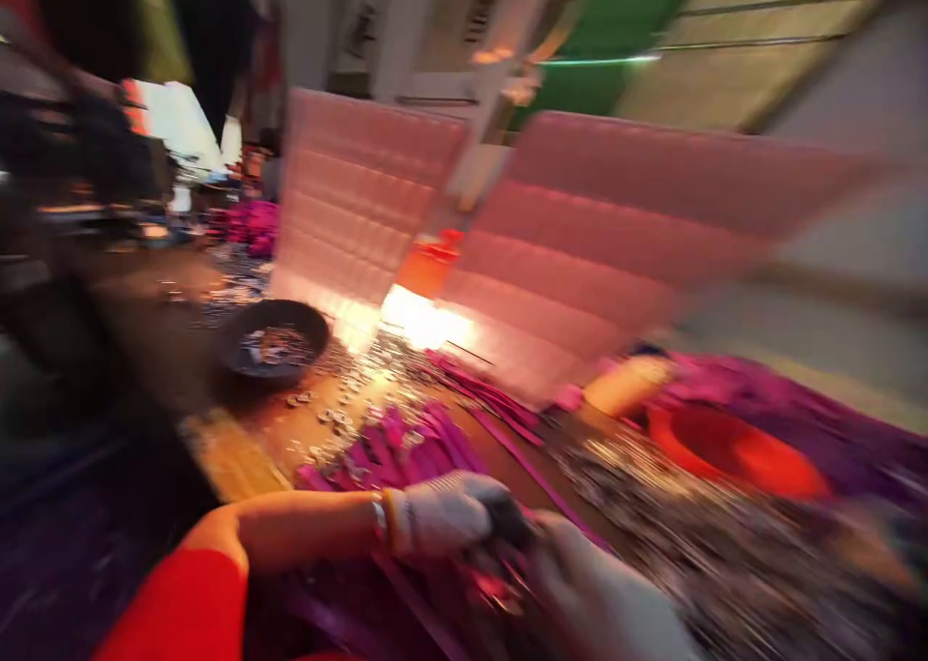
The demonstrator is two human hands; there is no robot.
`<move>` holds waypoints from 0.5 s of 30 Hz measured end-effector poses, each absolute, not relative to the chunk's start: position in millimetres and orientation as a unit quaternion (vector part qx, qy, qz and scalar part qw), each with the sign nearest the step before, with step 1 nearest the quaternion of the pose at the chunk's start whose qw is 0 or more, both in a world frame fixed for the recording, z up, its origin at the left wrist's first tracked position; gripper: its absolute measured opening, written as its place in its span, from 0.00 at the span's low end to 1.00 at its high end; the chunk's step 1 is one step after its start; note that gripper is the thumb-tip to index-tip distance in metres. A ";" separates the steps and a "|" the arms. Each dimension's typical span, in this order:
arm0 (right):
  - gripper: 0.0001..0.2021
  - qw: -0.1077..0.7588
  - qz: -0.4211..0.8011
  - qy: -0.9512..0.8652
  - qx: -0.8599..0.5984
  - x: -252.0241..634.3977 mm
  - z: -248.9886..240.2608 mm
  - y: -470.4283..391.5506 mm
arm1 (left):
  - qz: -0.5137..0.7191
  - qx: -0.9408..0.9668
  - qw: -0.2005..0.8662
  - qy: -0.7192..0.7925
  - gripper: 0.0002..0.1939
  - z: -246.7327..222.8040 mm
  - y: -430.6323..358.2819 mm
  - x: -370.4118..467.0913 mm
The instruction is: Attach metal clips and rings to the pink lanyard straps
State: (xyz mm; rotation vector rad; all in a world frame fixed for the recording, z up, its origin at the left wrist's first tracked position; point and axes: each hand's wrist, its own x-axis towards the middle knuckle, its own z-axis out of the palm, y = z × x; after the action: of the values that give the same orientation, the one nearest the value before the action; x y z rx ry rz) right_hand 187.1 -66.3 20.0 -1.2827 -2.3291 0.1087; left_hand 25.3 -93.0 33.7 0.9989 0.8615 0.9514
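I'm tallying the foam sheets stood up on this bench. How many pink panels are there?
2. One pink panel stands behind the dark bowl, left of centre; the other, wider, leans right of centre. Blur may hide more.

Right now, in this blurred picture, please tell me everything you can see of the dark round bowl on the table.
The dark bowl is round, shallow and nearly black; its material cannot be told through the blur. It stands upright on the brown table, left of the pink foam panels. Small shiny pieces lie inside it, and more are scattered on the table beside it. No hand touches it; both gloved hands are nearer the camera.
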 end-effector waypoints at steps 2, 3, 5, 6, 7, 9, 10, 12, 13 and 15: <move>0.15 0.168 0.013 -0.847 -0.504 200.0 39.7 -90.7 | 0.450 0.357 0.723 0.384 0.07 41.6 -95.2 29.6; 0.16 0.163 -0.005 -0.836 -0.524 200.1 46.8 -96.6 | 0.441 0.347 0.731 0.388 0.06 44.1 -91.7 31.8; 0.17 0.180 -0.005 -0.810 -0.558 198.4 54.6 -97.4 | 0.417 0.370 0.741 0.375 0.05 46.4 -78.7 38.6; 0.17 0.208 0.024 -0.791 -0.575 199.7 55.8 -94.9 | 0.402 0.412 0.723 0.381 0.05 46.7 -70.1 43.2; 0.17 0.237 0.068 -0.773 -0.584 203.5 55.6 -92.0 | 0.379 0.473 0.693 0.390 0.06 46.7 -59.8 48.5; 0.18 0.303 0.174 -0.725 -0.593 218.5 52.1 -86.7 | 0.320 0.605 0.605 0.407 0.07 46.8 -32.2 60.7; 0.17 0.339 0.215 -0.696 -0.596 229.0 49.2 -84.4 | 0.286 0.659 0.562 0.410 0.07 47.0 -14.3 67.8; 0.17 0.420 0.246 -0.629 -0.606 253.0 41.7 -80.2 | 0.240 0.716 0.512 0.409 0.05 46.8 27.6 84.8; 0.17 0.462 0.240 -0.593 -0.614 264.9 37.5 -78.6 | 0.223 0.735 0.490 0.412 0.03 45.7 49.6 94.9; 0.18 0.521 0.225 -0.540 -0.621 285.4 28.3 -77.5 | 0.188 0.772 0.437 0.421 0.03 39.5 88.9 118.4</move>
State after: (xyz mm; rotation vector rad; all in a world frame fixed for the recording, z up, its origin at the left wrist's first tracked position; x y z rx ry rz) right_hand 285.4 -77.5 28.3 -1.4883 -1.2941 0.5395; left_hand 118.4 88.9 39.5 1.9195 1.0473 0.4686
